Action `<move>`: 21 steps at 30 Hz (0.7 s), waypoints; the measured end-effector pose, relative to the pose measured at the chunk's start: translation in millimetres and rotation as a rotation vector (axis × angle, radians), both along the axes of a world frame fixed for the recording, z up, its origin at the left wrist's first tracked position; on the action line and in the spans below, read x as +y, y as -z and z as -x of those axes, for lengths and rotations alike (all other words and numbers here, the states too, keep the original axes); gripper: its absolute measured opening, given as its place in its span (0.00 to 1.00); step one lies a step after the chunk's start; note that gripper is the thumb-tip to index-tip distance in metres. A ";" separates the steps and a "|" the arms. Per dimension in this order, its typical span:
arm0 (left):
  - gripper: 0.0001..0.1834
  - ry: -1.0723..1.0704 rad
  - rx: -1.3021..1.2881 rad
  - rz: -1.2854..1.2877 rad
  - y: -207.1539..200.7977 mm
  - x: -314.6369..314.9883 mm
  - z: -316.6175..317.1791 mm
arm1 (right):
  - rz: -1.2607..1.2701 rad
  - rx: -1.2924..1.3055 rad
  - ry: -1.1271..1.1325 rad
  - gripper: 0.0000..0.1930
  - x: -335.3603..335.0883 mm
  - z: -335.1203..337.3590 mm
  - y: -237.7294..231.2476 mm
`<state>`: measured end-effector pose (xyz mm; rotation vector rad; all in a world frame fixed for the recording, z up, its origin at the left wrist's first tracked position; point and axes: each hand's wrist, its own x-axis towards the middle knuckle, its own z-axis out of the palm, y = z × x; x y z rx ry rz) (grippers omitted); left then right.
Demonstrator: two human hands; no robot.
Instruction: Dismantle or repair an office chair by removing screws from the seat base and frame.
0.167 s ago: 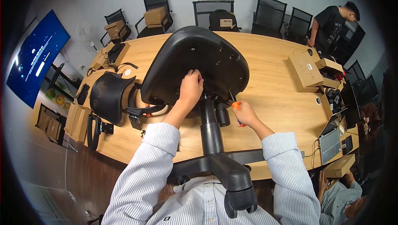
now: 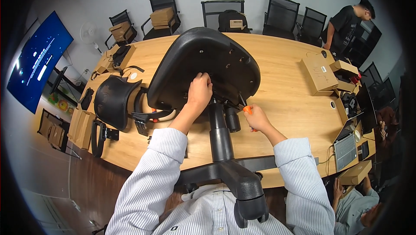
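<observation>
A black office chair's seat (image 2: 190,61) is tipped on its side over the table, its underside with screw holes facing me. A gas lift column (image 2: 221,144) joins it to the five-star base (image 2: 238,176), whose caster (image 2: 251,211) is close to my body. My left hand (image 2: 200,91) presses against the seat's underside beside the column, fingers curled; what they grip is hidden. My right hand (image 2: 258,119) is closed round the orange handle of a screwdriver (image 2: 247,110). Its shaft points up at the seat's lower right edge, near the mechanism; the tip's contact is unclear.
Left on the wooden table (image 2: 286,79) lie a black mesh backrest (image 2: 113,100) and an armrest (image 2: 99,137). Cardboard boxes (image 2: 318,74) and a laptop (image 2: 345,152) are at the right. One person (image 2: 349,27) stands at back right; another (image 2: 357,204) holds a box at lower right.
The screwdriver handle has turned slightly in my right hand, so a different part of its colouring shows. My left hand and the chair have stayed put.
</observation>
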<state>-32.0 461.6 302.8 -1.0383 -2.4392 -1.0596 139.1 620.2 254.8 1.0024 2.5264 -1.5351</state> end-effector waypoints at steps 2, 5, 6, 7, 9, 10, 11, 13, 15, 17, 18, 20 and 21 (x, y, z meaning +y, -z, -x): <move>0.08 -0.002 -0.006 0.011 1.0 0.7 -0.7 | -0.001 0.004 0.003 0.20 -0.4 -1.0 0.2; 0.08 0.002 -0.010 0.004 2.2 -2.4 0.4 | -0.023 -0.038 0.004 0.20 -2.7 0.8 -4.1; 0.08 0.001 -0.015 -0.006 2.6 -4.5 1.2 | -0.031 -0.049 0.000 0.20 -3.4 2.0 -4.4; 0.08 0.003 -0.017 -0.013 2.1 -3.5 0.7 | -0.036 -0.055 0.000 0.20 -2.0 1.2 -4.0; 0.08 0.007 -0.014 -0.009 2.0 -2.6 -1.0 | -0.037 -0.049 -0.003 0.20 -1.2 -1.5 -1.3; 0.08 0.009 -0.008 -0.010 1.7 -1.9 -0.8 | -0.043 -0.040 -0.008 0.20 -0.6 -1.2 -0.7; 0.08 0.009 -0.008 -0.009 1.5 -1.6 -0.7 | -0.041 -0.040 -0.008 0.20 -0.5 -0.9 -1.3; 0.08 0.002 -0.006 -0.010 1.8 -1.3 -0.5 | -0.043 -0.045 0.009 0.20 -0.6 -0.6 -4.2; 0.08 0.005 -0.009 -0.008 2.1 -1.7 0.8 | -0.037 -0.046 0.008 0.20 -0.2 0.4 -2.2; 0.08 0.007 -0.013 -0.007 2.0 -1.2 0.6 | -0.032 -0.047 0.007 0.20 0.2 0.5 -1.4; 0.08 0.004 -0.014 -0.005 2.2 -0.7 -0.1 | -0.034 -0.044 0.009 0.20 0.0 -0.3 -2.2; 0.08 0.001 -0.013 -0.001 1.5 -0.4 -0.6 | -0.035 -0.042 0.010 0.20 0.3 -0.2 -2.0; 0.08 -0.002 -0.017 -0.003 1.0 -0.2 -0.6 | -0.034 -0.044 0.008 0.20 0.9 0.3 -1.3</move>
